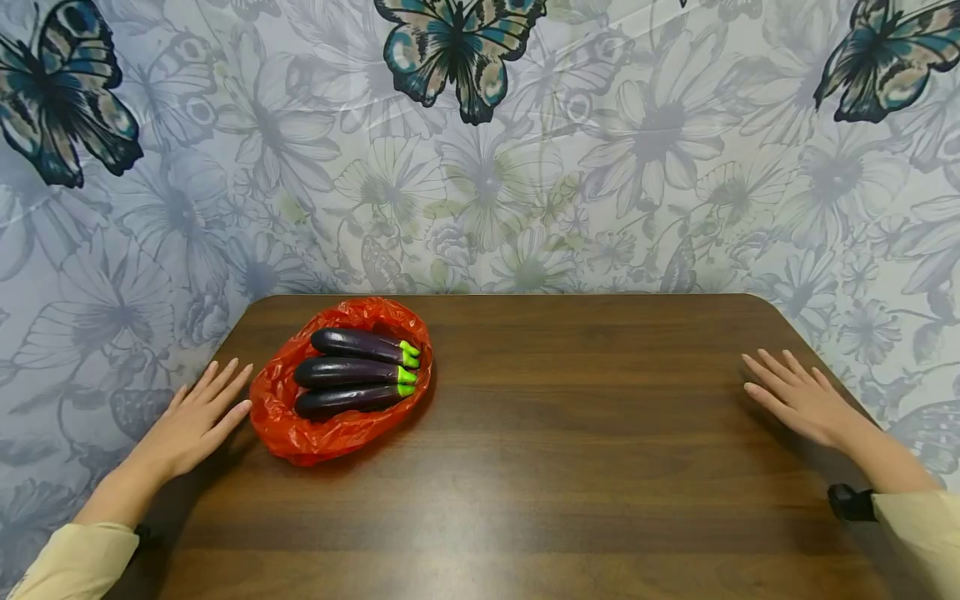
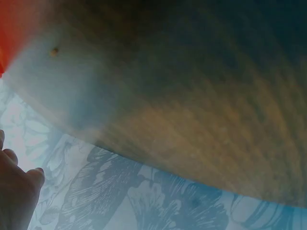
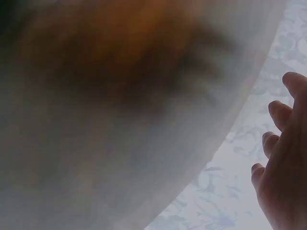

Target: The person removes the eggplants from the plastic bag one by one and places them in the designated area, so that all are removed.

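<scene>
Several dark purple eggplants (image 1: 351, 372) with bright green stem ends lie side by side in a red plastic bag (image 1: 315, 446), its rim spread open, on the left of the table. My left hand (image 1: 193, 425) is at the table's left edge, fingers straight and spread, the thumb tip close to the bag's side; whether it touches I cannot tell. Over at the right edge my right hand (image 1: 802, 400) has its fingers extended, far from the bag, holding nothing. Parts of the left hand (image 2: 19, 191) and right hand (image 3: 285, 167) show in the wrist views.
The brown wooden table (image 1: 570, 433) has rounded far corners. Behind it hangs a pale floral cloth (image 1: 525, 208) with teal butterflies, reaching down along both sides. A black band (image 1: 851, 503) sits by the right sleeve.
</scene>
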Demonstrator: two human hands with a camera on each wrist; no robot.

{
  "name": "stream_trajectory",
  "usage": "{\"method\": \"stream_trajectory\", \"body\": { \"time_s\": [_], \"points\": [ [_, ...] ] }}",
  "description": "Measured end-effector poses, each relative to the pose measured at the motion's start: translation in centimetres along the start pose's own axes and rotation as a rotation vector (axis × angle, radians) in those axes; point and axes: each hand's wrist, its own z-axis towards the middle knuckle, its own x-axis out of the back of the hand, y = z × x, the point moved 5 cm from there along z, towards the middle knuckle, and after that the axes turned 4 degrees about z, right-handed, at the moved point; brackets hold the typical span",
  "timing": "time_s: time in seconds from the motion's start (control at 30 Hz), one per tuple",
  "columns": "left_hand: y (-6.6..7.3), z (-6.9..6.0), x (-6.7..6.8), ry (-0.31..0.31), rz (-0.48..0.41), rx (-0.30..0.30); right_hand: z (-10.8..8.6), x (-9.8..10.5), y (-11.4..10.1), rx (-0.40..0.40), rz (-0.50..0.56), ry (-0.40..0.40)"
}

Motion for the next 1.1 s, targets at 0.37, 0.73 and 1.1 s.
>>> {"method": "stream_trajectory", "body": {
  "time_s": [0.37,0.73,1.1],
  "points": [
    [1.3,1.5,2.2,-0.039,-0.013,-0.018,2.0,2.0,-3.5,0.083,0.016,0.031],
    [5.4,4.2,4.1,-0.039,-0.163,-0.081,6.4,2.4,-11.6,0.258,0.152,0.025],
    [7.5,5.8,4.2,0.120,-0.242,-0.207,11.8,-0.1,-20.4,0.397,0.361,-0.020]
  ]
}}
